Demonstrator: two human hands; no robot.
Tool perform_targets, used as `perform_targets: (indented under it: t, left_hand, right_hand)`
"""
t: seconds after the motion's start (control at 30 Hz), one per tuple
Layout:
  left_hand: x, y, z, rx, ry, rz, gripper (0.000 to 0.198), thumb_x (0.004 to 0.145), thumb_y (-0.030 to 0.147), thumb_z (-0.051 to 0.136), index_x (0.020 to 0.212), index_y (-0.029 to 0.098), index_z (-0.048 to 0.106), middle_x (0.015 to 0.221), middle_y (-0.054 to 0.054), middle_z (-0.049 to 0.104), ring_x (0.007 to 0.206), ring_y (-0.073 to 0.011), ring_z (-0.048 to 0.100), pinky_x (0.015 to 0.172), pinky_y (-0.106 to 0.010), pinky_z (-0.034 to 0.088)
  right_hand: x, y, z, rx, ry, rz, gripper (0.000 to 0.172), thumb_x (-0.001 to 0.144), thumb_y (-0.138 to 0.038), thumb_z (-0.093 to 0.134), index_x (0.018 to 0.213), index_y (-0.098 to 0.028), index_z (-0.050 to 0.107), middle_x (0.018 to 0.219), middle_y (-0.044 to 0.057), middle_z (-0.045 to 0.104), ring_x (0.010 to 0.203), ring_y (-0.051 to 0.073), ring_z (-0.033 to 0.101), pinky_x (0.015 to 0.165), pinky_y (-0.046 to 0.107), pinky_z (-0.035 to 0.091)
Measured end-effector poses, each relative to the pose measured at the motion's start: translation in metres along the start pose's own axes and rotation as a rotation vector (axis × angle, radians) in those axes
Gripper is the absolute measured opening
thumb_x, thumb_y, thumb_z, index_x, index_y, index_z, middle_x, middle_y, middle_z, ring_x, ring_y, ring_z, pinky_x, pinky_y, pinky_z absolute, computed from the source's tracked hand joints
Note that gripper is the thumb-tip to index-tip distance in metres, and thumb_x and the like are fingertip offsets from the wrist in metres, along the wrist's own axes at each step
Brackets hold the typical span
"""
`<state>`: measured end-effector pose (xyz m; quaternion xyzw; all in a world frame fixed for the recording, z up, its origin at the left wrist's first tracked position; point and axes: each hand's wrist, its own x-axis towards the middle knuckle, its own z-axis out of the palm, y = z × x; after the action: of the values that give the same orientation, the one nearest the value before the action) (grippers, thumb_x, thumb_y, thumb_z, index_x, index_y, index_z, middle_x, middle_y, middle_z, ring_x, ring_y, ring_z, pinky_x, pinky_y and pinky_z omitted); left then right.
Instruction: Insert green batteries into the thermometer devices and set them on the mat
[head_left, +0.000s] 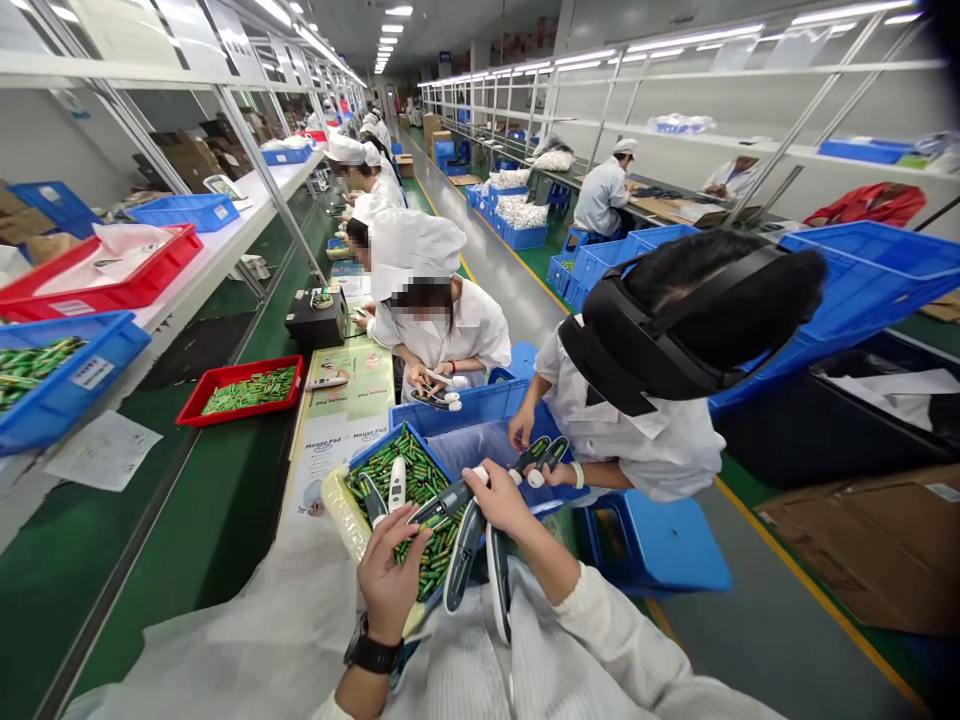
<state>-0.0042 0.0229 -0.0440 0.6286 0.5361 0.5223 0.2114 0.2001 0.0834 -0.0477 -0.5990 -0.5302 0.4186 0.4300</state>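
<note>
My right hand [501, 498] is closed around several dark grey and white handheld thermometers. One thermometer [448, 500] points left across the front of my body; two others, including this lower thermometer [466, 556], hang down from the same hand. At the left end of the raised thermometer, my left hand [391, 572] has its thumb and fingertips closed about the tip; whether a battery is between them is hidden. Beneath my hands, a blue bin [435, 440] holds many green batteries [431, 575]. A thermometer with a small screen [397, 482] lies on the batteries, beside a darker one.
A co-worker in a black headset [675, 320] holds thermometers close on my right. Another co-worker [439, 300] works ahead. A red tray [244, 390] of batteries sits left on the green bench. A blue stool [652, 540] stands right, beside the aisle.
</note>
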Motion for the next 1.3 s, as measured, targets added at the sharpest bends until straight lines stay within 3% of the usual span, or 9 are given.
perform_targets:
  t: [0.27, 0.6, 0.77, 0.87, 0.93, 1.03, 1.1, 1.2, 1.3]
  left_hand:
    - [-0.002, -0.011, 0.002, -0.020, -0.030, -0.042, 0.013, 0.082, 0.027, 0.074, 0.094, 0.021, 0.075, 0.116, -0.010, 0.072, 0.095, -0.0206, 0.071, 0.074, -0.030, 0.061]
    - [0.001, -0.022, 0.005, -0.128, -0.180, -0.238, 0.016, 0.087, 0.032, 0.068, 0.091, 0.019, 0.075, 0.113, -0.011, 0.070, 0.102, -0.0228, 0.068, 0.081, -0.034, 0.061]
    - [0.006, -0.013, 0.013, -0.300, -0.233, -0.459, 0.032, 0.081, 0.037, 0.073, 0.105, 0.020, 0.061, 0.092, -0.004, 0.065, 0.081, -0.0177, 0.068, 0.064, -0.029, 0.060]
    - [0.006, -0.019, 0.014, -0.376, -0.261, -0.518, 0.050, 0.080, 0.035, 0.074, 0.120, 0.024, 0.047, 0.095, -0.002, 0.065, 0.088, -0.0173, 0.068, 0.072, -0.029, 0.059]
    - [0.004, -0.035, 0.013, -0.375, -0.287, -0.522, 0.043, 0.087, 0.038, 0.065, 0.122, 0.023, 0.046, 0.108, -0.006, 0.065, 0.096, -0.0180, 0.068, 0.082, -0.031, 0.057]
    - [-0.003, -0.068, 0.013, -0.117, -0.352, -0.502, 0.027, 0.096, 0.038, 0.046, 0.112, 0.018, 0.055, 0.110, -0.010, 0.064, 0.093, -0.0199, 0.067, 0.082, -0.036, 0.055]
    - [-0.007, -0.085, 0.018, 0.196, -0.476, -0.361, 0.020, 0.093, 0.029, 0.049, 0.102, 0.017, 0.062, 0.102, -0.009, 0.064, 0.093, -0.0213, 0.064, 0.084, -0.037, 0.052]
    - [-0.008, -0.098, 0.031, 0.600, -0.690, -0.098, 0.019, 0.087, 0.018, 0.054, 0.100, 0.020, 0.067, 0.101, -0.009, 0.063, 0.100, -0.0231, 0.060, 0.088, -0.035, 0.046]
    - [-0.003, -0.101, 0.046, 0.757, -0.769, -0.028, 0.021, 0.087, 0.013, 0.050, 0.090, 0.020, 0.069, 0.095, -0.008, 0.064, 0.094, -0.0235, 0.060, 0.083, -0.035, 0.043]
  right_hand:
    - [0.005, 0.003, 0.002, -0.020, -0.035, 0.032, 0.038, 0.089, -0.055, 0.052, 0.072, -0.021, 0.046, 0.065, -0.004, 0.051, 0.064, 0.014, 0.049, 0.061, 0.025, 0.034]
    - [0.009, 0.004, 0.006, -0.081, -0.004, 0.049, 0.039, 0.088, -0.057, 0.051, 0.072, -0.023, 0.042, 0.063, -0.004, 0.051, 0.061, 0.014, 0.049, 0.058, 0.025, 0.032]
    - [0.008, 0.007, 0.006, -0.095, -0.020, 0.030, 0.037, 0.088, -0.056, 0.050, 0.074, -0.023, 0.044, 0.065, -0.004, 0.053, 0.062, 0.015, 0.050, 0.060, 0.025, 0.033]
    - [0.008, 0.011, 0.000, -0.143, -0.020, -0.002, 0.039, 0.090, -0.057, 0.049, 0.073, -0.023, 0.041, 0.063, -0.004, 0.052, 0.062, 0.015, 0.051, 0.060, 0.025, 0.032]
    - [0.008, 0.013, -0.007, -0.196, -0.023, -0.016, 0.038, 0.091, -0.056, 0.049, 0.073, -0.023, 0.041, 0.062, -0.004, 0.053, 0.062, 0.016, 0.052, 0.061, 0.025, 0.032]
    - [0.008, 0.015, -0.018, -0.274, -0.022, -0.032, 0.036, 0.091, -0.056, 0.050, 0.076, -0.024, 0.044, 0.062, -0.004, 0.054, 0.062, 0.017, 0.054, 0.061, 0.025, 0.031]
    - [0.008, 0.015, -0.024, -0.291, -0.027, -0.052, 0.035, 0.091, -0.055, 0.051, 0.078, -0.024, 0.044, 0.062, -0.004, 0.054, 0.061, 0.017, 0.055, 0.061, 0.025, 0.031]
    - [0.005, 0.015, -0.025, -0.277, -0.037, -0.082, 0.034, 0.092, -0.055, 0.050, 0.080, -0.024, 0.046, 0.064, -0.004, 0.056, 0.061, 0.017, 0.054, 0.061, 0.025, 0.032]
    - [0.001, 0.016, -0.023, -0.262, -0.026, -0.102, 0.033, 0.092, -0.054, 0.050, 0.079, -0.024, 0.045, 0.064, -0.004, 0.055, 0.061, 0.017, 0.054, 0.061, 0.025, 0.033]
